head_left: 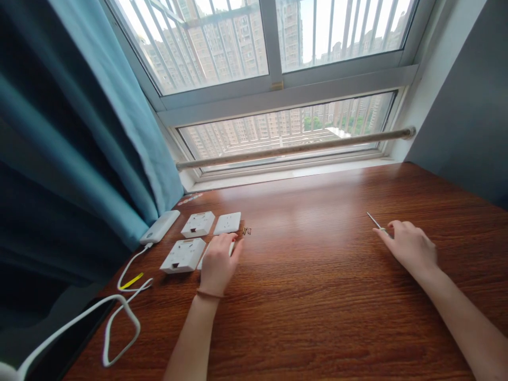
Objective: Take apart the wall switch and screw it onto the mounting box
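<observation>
- Left hand [217,263] lies palm down on the wooden worktop [317,296], fingers [229,244] curled loosely over a white faceplate [232,247] that it mostly covers; only an edge of the plate peeks out at the fingertips.
- At ten o'clock from that hand sits a white socket box [183,255], just beside it.
- Further back, at eleven and twelve o'clock, another socket box [198,224] and a flat socket plate [227,223] lie side by side.
- Small screws [246,230] rest at one o'clock from the left hand, near the flat plate's corner.
- Right hand [410,246] is well apart, over at three o'clock, fingers narrowly closed on a thin screwdriver [374,220] whose metal shaft pokes out toward ten o'clock, low over the wood.
- Far left, a white power bank [160,226] lies by the blue curtain [79,132], its white cable [119,317] looping toward the near edge.
</observation>
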The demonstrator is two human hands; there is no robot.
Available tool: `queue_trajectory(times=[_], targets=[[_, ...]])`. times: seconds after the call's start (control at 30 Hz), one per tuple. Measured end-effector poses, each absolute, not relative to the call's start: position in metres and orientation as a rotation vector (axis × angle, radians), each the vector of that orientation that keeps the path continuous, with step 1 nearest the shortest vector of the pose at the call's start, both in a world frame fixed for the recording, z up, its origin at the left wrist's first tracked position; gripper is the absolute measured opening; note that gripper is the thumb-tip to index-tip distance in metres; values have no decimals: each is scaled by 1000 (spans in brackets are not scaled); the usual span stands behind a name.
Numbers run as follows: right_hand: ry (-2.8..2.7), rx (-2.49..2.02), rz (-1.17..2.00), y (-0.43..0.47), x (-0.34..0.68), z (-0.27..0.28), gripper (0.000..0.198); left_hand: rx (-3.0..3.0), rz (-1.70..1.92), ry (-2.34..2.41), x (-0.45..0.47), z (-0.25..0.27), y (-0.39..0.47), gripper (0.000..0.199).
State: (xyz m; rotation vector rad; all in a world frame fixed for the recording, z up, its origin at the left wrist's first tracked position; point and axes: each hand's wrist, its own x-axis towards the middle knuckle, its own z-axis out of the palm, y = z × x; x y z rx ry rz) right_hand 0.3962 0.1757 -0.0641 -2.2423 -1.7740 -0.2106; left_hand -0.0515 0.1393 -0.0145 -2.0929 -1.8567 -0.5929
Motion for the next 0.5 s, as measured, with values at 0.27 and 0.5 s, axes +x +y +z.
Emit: queue_trajectory(times=[0.27, 0.5], targets=[[-1879, -1830, -318, 161, 348, -57, 27, -1678, -300, -2416, -92, -45, 148, 64], [-1982, -1694, -147, 160, 335, -62, 26, -1574, -137, -2583, -76, -44, 145, 74]])
